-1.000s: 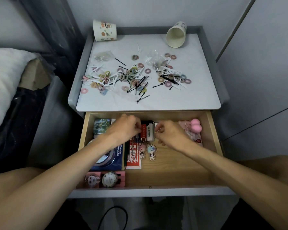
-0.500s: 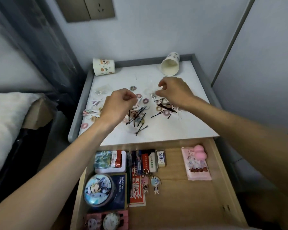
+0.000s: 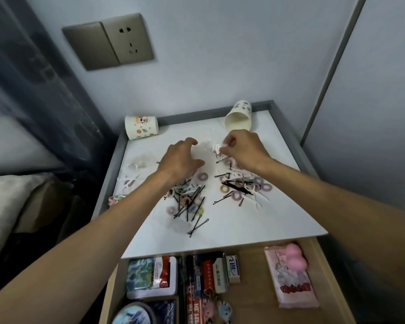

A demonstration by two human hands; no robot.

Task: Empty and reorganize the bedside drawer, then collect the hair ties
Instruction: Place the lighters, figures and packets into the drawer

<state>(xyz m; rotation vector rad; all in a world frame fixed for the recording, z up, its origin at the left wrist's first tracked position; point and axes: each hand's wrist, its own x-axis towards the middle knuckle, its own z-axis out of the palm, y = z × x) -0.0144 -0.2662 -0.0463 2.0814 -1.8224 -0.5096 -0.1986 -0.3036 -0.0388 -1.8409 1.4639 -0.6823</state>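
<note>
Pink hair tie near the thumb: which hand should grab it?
Probably the left hand. It looks free and the pink hair tie lies right beside it; the right hand is pinching a clear bag.

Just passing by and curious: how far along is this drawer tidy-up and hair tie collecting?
Done: the drawer looks sorted, with tins, boxes and a pink pack in neat rows. In hand: the right hand pinches a small clear bag, the left hand close beside it. Left: hair ties lie scattered among black hairpins on the tabletop; none look collected.
</note>
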